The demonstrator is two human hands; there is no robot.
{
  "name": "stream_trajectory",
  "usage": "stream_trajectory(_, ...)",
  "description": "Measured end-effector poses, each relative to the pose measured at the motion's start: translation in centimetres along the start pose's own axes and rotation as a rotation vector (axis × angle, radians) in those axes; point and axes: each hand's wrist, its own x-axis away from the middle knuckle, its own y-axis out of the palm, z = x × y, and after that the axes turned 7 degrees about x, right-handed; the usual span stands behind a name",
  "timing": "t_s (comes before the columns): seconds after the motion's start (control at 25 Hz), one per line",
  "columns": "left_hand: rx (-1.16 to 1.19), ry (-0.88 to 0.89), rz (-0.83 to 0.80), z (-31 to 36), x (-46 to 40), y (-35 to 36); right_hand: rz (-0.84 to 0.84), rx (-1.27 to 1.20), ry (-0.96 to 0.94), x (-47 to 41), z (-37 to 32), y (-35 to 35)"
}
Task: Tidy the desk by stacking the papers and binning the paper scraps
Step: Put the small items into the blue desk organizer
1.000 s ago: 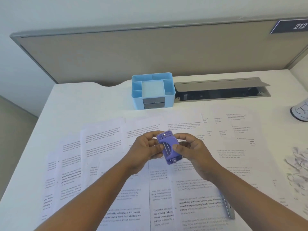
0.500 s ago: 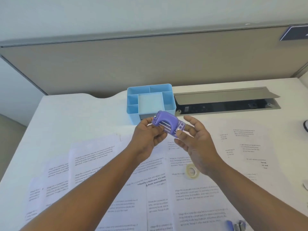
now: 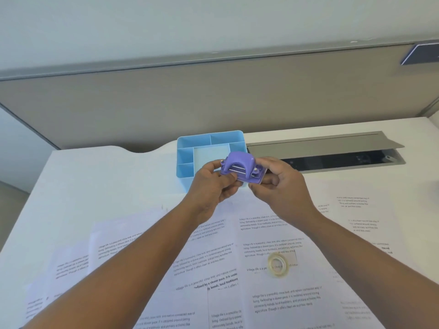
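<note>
We read "Village life is a peaceful" on the papers (image 3: 273, 300) spread across the near desk. Our left hand (image 3: 211, 184) and right hand (image 3: 282, 184) grip a purple hole punch (image 3: 240, 168), arms outstretched.

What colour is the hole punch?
Purple, with metal rods; the head view shows it.
</note>
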Motion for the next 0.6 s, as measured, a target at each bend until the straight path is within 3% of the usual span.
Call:
stream_trajectory(0.12, -0.837, 0.356, 0.088, 1.7, -1.7, -1.4, -0.029, 0.084, -0.089, -2.4, -0.6, -1.4)
stream_trajectory(0.24, -1.532, 0.382, 0.080, 4.3, -4.0, -2.2, -0.074, 0.365, -0.181, -5.2, -1.2, -2.5)
stream_trajectory(0.4, -1.815, 0.220, -0.078, 6.1, -6.6, -2.5, -0.217, 0.674, -0.211, -8.4, -1.8, -2.8)
stream_trajectory(0.6, -1.712, 0.141, -0.064, 6.3, -7.2, -3.2, -0.388, 0.934, -0.223, -10.9, -2.3, -2.4)
